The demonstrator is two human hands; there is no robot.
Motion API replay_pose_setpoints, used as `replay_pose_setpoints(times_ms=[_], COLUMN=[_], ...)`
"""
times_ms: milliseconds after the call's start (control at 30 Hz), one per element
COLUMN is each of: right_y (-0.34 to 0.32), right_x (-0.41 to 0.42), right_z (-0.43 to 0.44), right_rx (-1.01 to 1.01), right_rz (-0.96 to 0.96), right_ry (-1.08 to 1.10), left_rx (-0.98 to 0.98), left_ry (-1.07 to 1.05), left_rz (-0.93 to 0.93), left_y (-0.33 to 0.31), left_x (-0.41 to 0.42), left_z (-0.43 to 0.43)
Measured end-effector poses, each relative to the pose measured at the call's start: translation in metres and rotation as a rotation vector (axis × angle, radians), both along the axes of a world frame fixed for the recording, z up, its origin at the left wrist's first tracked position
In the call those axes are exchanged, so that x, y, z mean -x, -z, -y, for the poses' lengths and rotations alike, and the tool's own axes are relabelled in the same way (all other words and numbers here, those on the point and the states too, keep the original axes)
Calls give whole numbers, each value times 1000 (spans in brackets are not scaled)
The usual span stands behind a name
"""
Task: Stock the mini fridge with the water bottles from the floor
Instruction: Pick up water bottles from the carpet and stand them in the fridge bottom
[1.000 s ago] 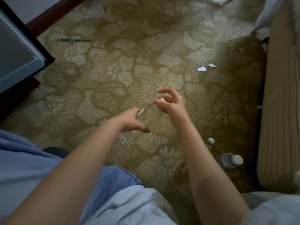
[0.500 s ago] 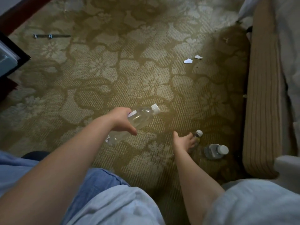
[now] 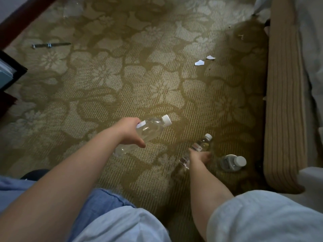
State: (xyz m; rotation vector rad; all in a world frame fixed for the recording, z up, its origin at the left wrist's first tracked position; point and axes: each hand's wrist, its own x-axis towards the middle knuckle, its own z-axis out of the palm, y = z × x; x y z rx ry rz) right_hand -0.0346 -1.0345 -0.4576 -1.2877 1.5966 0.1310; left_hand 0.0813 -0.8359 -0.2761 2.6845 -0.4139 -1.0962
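Note:
My left hand (image 3: pixel 129 132) grips a clear water bottle (image 3: pixel 150 129) with a white cap, held tilted above the carpet, cap pointing right. Lower right, my right hand (image 3: pixel 200 157) is wrapped around a second clear bottle (image 3: pixel 202 144) with a white cap and a small label, lifted off the floor at a slant. A third bottle (image 3: pixel 230 162) stands on the carpet just right of that hand. Only a corner of the mini fridge door (image 3: pixel 10 73) shows at the left edge.
A striped beige sofa base (image 3: pixel 284 105) runs along the right side. Two white paper scraps (image 3: pixel 200 62) lie on the patterned carpet farther off. A thin metal rod (image 3: pixel 50 44) lies at the upper left near a dark wooden baseboard (image 3: pixel 22 16).
My right hand let go of the first bottle's cap, dropped to the floor and closed on a second bottle, raising it. My left hand kept its bottle, shifting slightly.

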Motion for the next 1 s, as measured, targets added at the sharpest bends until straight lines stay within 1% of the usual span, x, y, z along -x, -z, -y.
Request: replay_pose_setpoints(times_ms=[67, 100, 200, 333, 533, 633, 700, 800, 900, 1000], right_y=[-1, -1, 4, -7, -17, -35, -51, -79, -108, -138], right_x=[-3, -8, -21, -28, -62, -88, -108, -137, -162, -181], right_z=[-2, -1, 6, -3, -54, -85, -106, -145, -186, -228], right_rx=[-112, -144, -166, -239, -281, -291, -260, -239, -274, -295], right_rz=[82, 83, -1, -19, 179, 305, 388, 498, 623, 682], right_ry=[6, 12, -12, -69, -194, -348, -436, -512, -588, -708], left_rx=[-3, -4, -10, -8, 17, 37, 61, 106, 132, 167], left_ry=[-1, -4, -24, -57, -133, -195, -253, -357, -462, -574], left_rz=[8, 11, 9, 37, 82, 118, 151, 206, 260, 308], left_y=[1, 0, -2, -3, -11, -20, -29, -44, -62, -84], left_x=[-1, -1, -3, -7, -17, -26, -34, -42, -48, -50], left_z=[-2, -3, -6, -13, -33, -53, -71, -101, -137, -177])
